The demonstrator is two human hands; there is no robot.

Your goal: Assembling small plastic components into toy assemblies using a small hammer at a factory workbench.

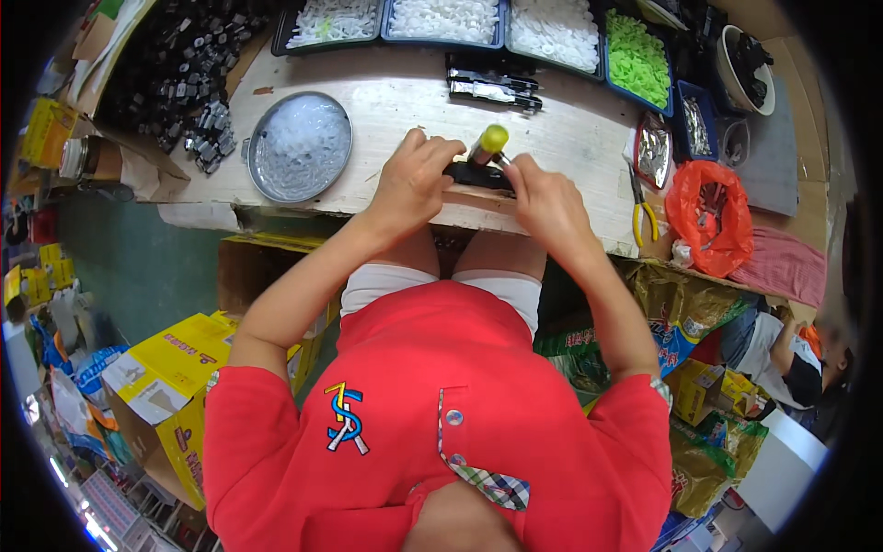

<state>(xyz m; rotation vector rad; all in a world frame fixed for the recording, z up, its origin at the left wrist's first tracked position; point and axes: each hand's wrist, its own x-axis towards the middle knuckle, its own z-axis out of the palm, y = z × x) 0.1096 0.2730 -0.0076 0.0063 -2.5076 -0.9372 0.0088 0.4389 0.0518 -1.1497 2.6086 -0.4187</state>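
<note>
My right hand is closed around the handle of a small hammer with a yellow-green head. The head is just above a long black plastic part at the table's near edge. My left hand pinches that part at its left end, with some fingertips hidden. Beyond my hands, several similar black parts lie side by side, one with a whitish strip along it. Left of my left hand stands a round metal dish with clear, whitish, gel-like contents.
Trays of white pieces and green pieces line the table's far side. Black parts are heaped at far left. Yellow-handled pliers and a red plastic bag are at right. Another person is at far right.
</note>
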